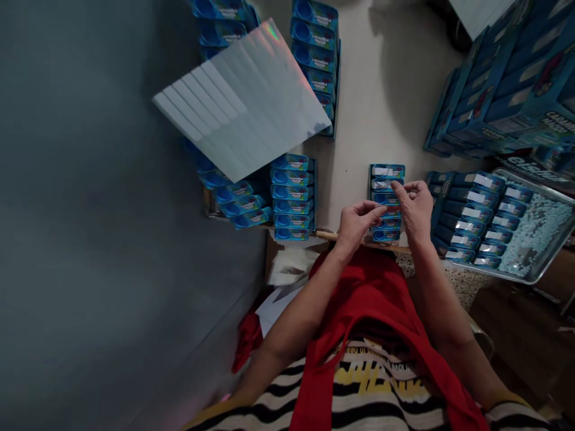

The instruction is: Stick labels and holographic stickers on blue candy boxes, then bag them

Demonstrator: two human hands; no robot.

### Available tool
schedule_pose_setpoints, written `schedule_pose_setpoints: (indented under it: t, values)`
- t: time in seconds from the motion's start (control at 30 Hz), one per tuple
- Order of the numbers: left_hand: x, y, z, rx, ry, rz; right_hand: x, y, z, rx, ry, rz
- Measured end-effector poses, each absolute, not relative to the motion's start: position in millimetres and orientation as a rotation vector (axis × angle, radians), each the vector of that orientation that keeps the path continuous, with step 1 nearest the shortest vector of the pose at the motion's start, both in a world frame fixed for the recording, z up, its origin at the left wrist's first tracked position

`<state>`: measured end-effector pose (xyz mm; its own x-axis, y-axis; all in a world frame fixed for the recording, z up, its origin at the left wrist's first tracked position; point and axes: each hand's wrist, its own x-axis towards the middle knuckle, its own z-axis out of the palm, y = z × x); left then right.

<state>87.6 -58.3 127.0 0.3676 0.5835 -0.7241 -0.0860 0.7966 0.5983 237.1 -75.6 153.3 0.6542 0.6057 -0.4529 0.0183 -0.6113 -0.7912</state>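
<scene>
In the head view, a short row of blue candy boxes point(387, 234) lies near the table's front edge. White labels point(383, 172) sit on its two farthest boxes. My left hand point(358, 222) is over the row's left side, thumb and forefinger pinched; anything between them is too small to make out. My right hand point(415, 206) is at the row's right side, fingers curled and thumb tip by the second box's label. Whether it holds something is unclear. Left of my hands, a glossy sheet of white labels point(269, 102) rests across stacked boxes, with part of it peeled bare.
Unlabelled blue boxes point(291, 208) stand in rows to the left. On the right, a metal tray point(545, 272) holds labelled boxes and small pale pieces. Large stacked blue cartons point(507, 90) rise behind it. A grey wall point(90, 239) bounds the left side.
</scene>
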Motion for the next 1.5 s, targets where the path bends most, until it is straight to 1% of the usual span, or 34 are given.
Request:
schedule_pose_setpoints:
  t: [0.1,0.17,0.43,0.67,0.77,0.9,0.93,1.0,1.07,1.13,1.2,1.23,1.3,1.37,1.43,1.5]
  values:
    - [84.0,-55.3,120.1,0.542,1.202,0.511,239.2,-87.8,151.2,-1.964,-0.446,1.111]
    - [78.7,-52.4,113.7,0.592,1.237,0.493,241.2,-95.0,147.9,-1.949,-0.427,1.147]
    - [76.3,-37.9,91.8,0.755,1.370,0.420,231.9,-84.3,133.8,-2.169,-0.557,0.841]
    - [82.6,-42.5,73.9,0.727,1.362,0.427,230.4,-83.1,122.8,-2.301,-0.628,0.794]
    - [87.4,-45.0,66.2,0.588,1.361,0.437,231.8,-85.1,119.3,-2.308,-0.644,0.791]
    - [98.2,-50.5,56.6,0.247,1.242,0.381,242.6,-90.4,111.9,-2.423,-0.707,0.551]
    - [102.0,-52.4,53.8,0.172,1.243,0.372,246.9,-91.5,108.5,-2.431,-0.677,0.546]
    - [108.7,-54.0,50.6,0.093,1.275,0.372,256.2,-92.8,101.4,-2.371,-0.553,0.734]
    - [108.7,-47.5,57.0,0.162,1.331,0.373,266.7,-93.4,98.6,-2.269,-0.441,0.972]
    - [93.6,-26.0,77.7,0.454,1.391,0.437,278.2,-94.9,104.4,-2.201,-0.426,1.118]
    - [59.0,14.8,109.3,0.910,1.476,0.609,288.6,-96.1,119.4,-2.208,-0.533,1.170]
    - [35.7,42.2,125.5,1.150,1.535,0.725,291.6,-95.4,129.3,-2.248,-0.626,1.145]
    - [-15.0,105.7,150.4,1.495,1.769,0.832,288.5,-87.4,150.0,-2.351,-0.833,0.988]
    - [-58.8,169.7,157.7,1.685,1.918,0.739,270.0,-67.0,166.0,-2.368,-0.985,0.830]
    - [-86.0,220.5,148.3,1.775,1.876,0.540,237.9,-33.1,172.5,-2.242,-1.092,0.798]
    - [-96.9,250.2,132.2,1.764,1.793,0.415,199.3,11.1,169.3,-2.060,-1.273,0.745]
